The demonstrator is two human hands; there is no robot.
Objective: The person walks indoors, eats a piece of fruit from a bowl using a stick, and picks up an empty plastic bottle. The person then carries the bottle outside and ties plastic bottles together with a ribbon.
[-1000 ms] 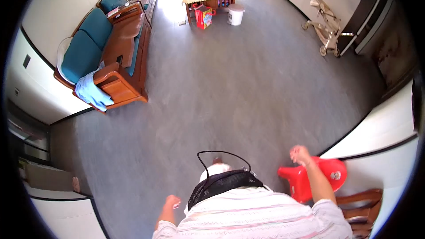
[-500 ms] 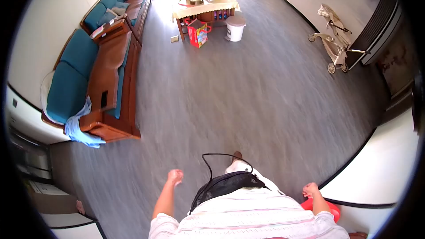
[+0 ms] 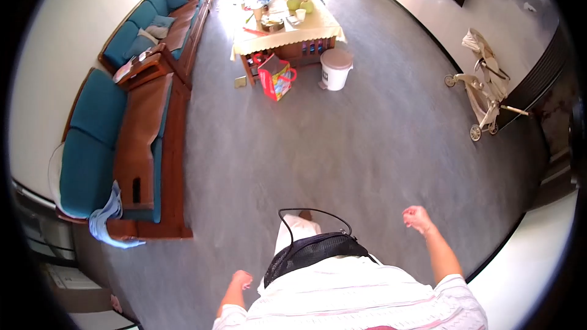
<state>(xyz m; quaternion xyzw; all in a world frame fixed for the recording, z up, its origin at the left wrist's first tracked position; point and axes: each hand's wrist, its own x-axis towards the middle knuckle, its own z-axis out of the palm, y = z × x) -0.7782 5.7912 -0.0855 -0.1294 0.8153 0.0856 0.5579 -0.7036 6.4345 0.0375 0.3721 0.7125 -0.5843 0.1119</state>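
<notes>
My left hand [image 3: 243,279] hangs low beside my hip, its fingers curled in, with nothing seen in it. Swung forward over the floor, my right hand [image 3: 417,218] is also loosely closed and holds nothing. Neither hand touches anything. At my waist hangs a black mesh bag [image 3: 312,253] with a thin dark cord looping out in front, between the two hands. One shoe [image 3: 305,214] shows just past the bag.
Wooden sofas with teal cushions [image 3: 92,165] line the left wall; a blue cloth [image 3: 109,220] drapes over the near end. Ahead stand a cluttered table [image 3: 293,35], a red bag [image 3: 276,80] and a lidded white bucket [image 3: 335,73]. A stroller [image 3: 486,88] is at right.
The table, bucket and stroller appear nearer. My right hand has swung forward and my left hand back. The red object beside my right hand has left the view.
</notes>
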